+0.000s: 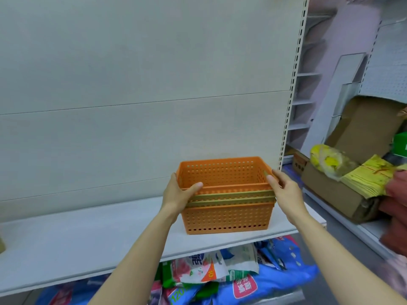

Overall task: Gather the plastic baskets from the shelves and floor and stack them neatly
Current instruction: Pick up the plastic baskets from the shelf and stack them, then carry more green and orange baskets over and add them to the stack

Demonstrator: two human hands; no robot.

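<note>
A stack of nested plastic baskets (226,216) stands on the white shelf (88,238), towards its right end. The outer and top baskets are orange with perforated walls, and two olive-green rims show between them. My left hand (178,194) grips the stack's left side, thumb over the top basket's front rim. My right hand (284,190) holds the right end, fingers on the rims. The top orange basket (222,172) sits a little raised and tilted back in the stack.
Below the shelf lie several blue and white plastic packages (231,274). To the right stands an open cardboard box (343,190) with yellow items and reddish cloth. A slotted shelf upright (288,106) rises just behind the baskets.
</note>
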